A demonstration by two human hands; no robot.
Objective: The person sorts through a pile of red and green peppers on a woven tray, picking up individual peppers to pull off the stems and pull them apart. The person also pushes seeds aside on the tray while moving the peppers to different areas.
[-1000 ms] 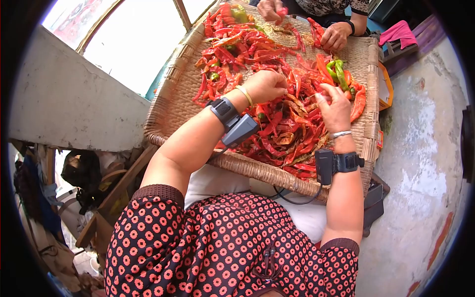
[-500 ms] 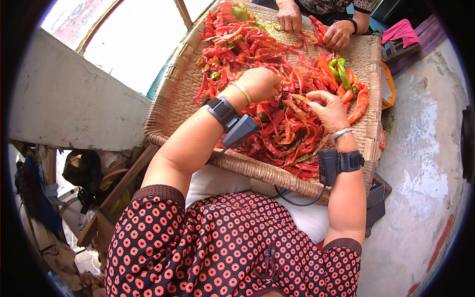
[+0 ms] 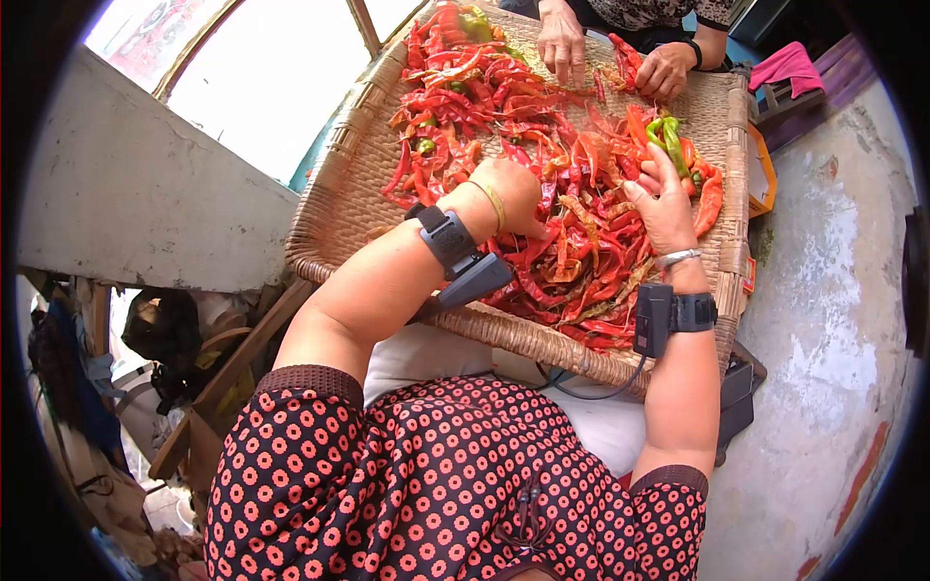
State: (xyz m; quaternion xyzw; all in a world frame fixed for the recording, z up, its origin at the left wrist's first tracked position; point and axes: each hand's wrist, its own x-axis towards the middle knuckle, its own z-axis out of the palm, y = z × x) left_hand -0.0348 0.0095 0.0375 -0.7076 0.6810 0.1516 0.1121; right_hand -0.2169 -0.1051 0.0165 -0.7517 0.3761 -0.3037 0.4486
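A heap of red chili peppers [image 3: 581, 242], some wrinkled and dried, covers much of a woven wicker tray [image 3: 358, 184]. My left hand [image 3: 509, 197] is curled, back upward, over the middle of the heap. Its fingertips point down and close on a red chili pepper [image 3: 528, 250]; most of the fingers are hidden beneath the hand. Farther right, my right hand [image 3: 665, 205] is raised over the peppers with fingers apart and nothing visible in it. Just beyond its fingertips lie green chili peppers [image 3: 668, 140] and larger orange-red ones.
Across the tray, another person's hands [image 3: 662, 70] work among peppers at the far edge. A window [image 3: 262, 77] and pale wall flank the left, above cluttered bags and wood. At the right are a pink cloth [image 3: 787, 68] and a worn wall [image 3: 823, 290].
My left hand has moved slightly down toward me and turned fingers-down into the heap. My right hand has shifted right and its fingers have spread. The other person's hand at left has lowered its fingers.
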